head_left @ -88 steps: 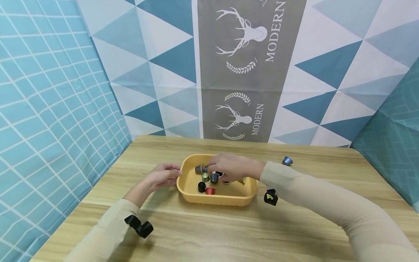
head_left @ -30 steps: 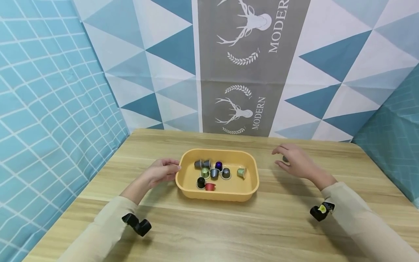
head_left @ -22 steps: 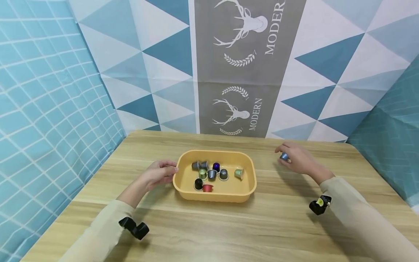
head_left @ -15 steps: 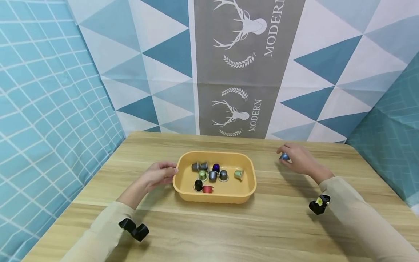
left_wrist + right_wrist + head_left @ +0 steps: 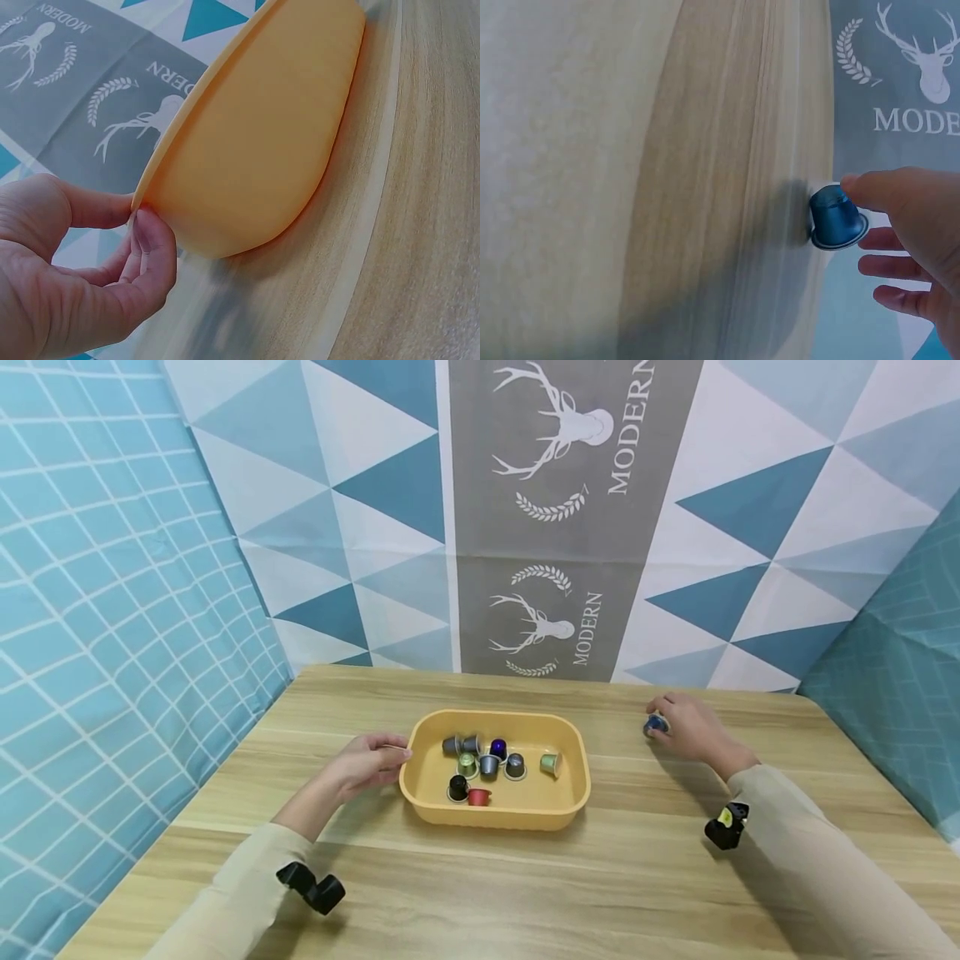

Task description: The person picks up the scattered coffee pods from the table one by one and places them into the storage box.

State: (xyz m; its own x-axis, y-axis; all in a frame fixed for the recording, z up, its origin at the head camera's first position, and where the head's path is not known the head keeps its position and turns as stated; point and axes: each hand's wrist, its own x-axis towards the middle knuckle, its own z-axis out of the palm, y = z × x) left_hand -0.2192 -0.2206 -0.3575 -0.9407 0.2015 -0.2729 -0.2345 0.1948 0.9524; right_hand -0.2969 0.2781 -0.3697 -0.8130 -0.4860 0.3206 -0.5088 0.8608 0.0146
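My left hand (image 5: 369,763) pinches the left rim of a yellow plastic tray (image 5: 495,817) between thumb and fingers; the left wrist view shows the grip close up on the tray wall (image 5: 255,135). Several coffee capsules lie in the tray, among them a red capsule (image 5: 478,797), a black capsule (image 5: 457,788), a purple capsule (image 5: 498,749) and a green capsule (image 5: 551,764). At the back right of the table, my right hand (image 5: 692,727) holds a blue coffee capsule (image 5: 835,217) at its fingertips. The thumb touches its side; the index finger is mostly hidden.
The wooden table (image 5: 480,893) runs back to a patterned cloth wall (image 5: 555,527). A blue grid cloth (image 5: 112,610) hangs on the left and a teal cloth (image 5: 900,668) on the right. Both sleeves carry black wrist cameras.
My right hand has moved from over the tray to the back right and taken hold of the blue capsule. My left hand stays on the tray rim.
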